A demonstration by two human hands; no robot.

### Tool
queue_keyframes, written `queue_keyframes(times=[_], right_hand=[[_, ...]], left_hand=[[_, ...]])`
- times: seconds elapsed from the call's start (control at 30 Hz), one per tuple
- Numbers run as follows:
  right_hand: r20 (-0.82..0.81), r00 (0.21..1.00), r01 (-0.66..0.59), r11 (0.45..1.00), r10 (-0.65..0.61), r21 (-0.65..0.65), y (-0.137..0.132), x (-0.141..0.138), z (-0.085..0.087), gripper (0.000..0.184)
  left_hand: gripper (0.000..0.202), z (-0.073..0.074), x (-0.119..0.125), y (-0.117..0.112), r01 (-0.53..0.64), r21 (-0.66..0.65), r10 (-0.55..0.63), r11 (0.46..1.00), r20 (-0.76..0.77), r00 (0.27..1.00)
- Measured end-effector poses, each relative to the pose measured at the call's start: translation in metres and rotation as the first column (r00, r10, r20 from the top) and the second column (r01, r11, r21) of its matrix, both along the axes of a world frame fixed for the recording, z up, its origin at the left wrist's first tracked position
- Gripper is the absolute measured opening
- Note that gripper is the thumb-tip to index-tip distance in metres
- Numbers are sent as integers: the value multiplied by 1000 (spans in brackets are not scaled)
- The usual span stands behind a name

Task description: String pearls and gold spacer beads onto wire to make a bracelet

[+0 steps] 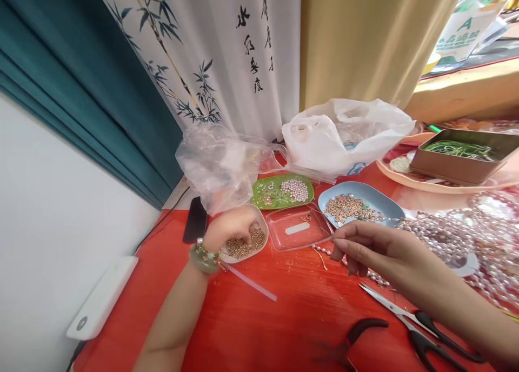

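Observation:
My left hand (232,227) reaches into a small white dish (259,248) of tiny gold beads, fingers curled down and pinched among the beads. A green bangle and bead bracelet (205,256) circle that wrist. My right hand (375,248) hovers over the red table (259,318), fingers pinched on a thin wire or thread (320,214) that runs left and up over a clear pink tray (298,228). A short strand of pearls (322,250) lies just under this hand.
A green dish (283,191) holds pearls and gold bits; a blue dish (357,207) holds gold findings. Pearl strands (458,237) heap at right. Scissors (409,313) and pliers (357,337) lie near the front. Plastic bags (344,134), a phone (195,219), a metal tin (462,155).

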State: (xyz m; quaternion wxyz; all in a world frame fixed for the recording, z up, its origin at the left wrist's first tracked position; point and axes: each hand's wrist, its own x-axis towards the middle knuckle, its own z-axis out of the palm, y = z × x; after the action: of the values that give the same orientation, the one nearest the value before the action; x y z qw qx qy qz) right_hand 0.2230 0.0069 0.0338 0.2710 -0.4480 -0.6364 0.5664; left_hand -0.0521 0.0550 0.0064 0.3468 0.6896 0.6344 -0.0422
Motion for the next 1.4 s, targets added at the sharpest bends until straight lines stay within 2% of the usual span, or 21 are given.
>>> queue_keyframes(times=[0.1, 0.27, 0.5, 0.7, 0.87, 0.97, 1.03, 1.07, 1.1, 1.13, 1.2, 1.3, 1.4], right_hand=[[-9, 1000, 2, 1000, -2, 0, 1, -1, 1, 22], [-11, 1000, -3, 1000, 3, -18, 1, -2, 1, 21], [11, 1000, -17, 999, 17, -28, -3, -3, 1, 13], [12, 1000, -20, 999, 20, -33, -5, -4, 2, 11], [14, 1000, -8, 1000, 8, -25, -6, -4, 6, 11], [14, 1000, -12, 1000, 12, -29, -6, -4, 4, 10], [14, 1000, -15, 1000, 15, -22, -6, -5, 2, 11], [15, 1000, -17, 1000, 17, -18, -6, -6, 0, 11], [17, 1000, -15, 1000, 15, -15, -7, -7, 0, 11], [16, 1000, -11, 1000, 11, -13, -9, -8, -1, 11], [0, 1000, 2, 1000, -1, -15, -12, -10, -2, 11], [-35, 999, 26, 1000, -26, -8, -17, -12, -1, 11], [-19, 998, 55, 998, -55, 14, -18, -13, 0, 13]], left_hand=[[15, 2, -2, 1, 43, -42, -42, 998, 12, 999], [4, 16, -8, 4, 38, -7, -38, 999, 74, 997], [17, 19, -1, 9, -38, 98, 16, 994, 212, 977], [16, 16, 2, 10, -67, 168, 41, 983, 153, 987], [12, 15, -4, 7, -93, 148, 80, 985, 93, 992], [15, 20, 0, 5, -113, 161, 98, 981, 102, 990], [17, 24, 10, 2, -131, 161, 102, 978, 179, 979], [18, 25, 17, 0, -145, 145, 105, 979, 254, 962], [17, 26, 25, -3, -165, 96, 115, 982, 393, 913], [16, 26, 33, -7, -177, 26, 136, 984, 538, 832], [14, 25, 50, -15, -189, -109, 209, 976, 714, 668], [14, 20, 67, -26, -150, -248, 290, 957, 809, 512], [14, 16, 74, -33, -134, -307, 334, 942, 833, 442]])
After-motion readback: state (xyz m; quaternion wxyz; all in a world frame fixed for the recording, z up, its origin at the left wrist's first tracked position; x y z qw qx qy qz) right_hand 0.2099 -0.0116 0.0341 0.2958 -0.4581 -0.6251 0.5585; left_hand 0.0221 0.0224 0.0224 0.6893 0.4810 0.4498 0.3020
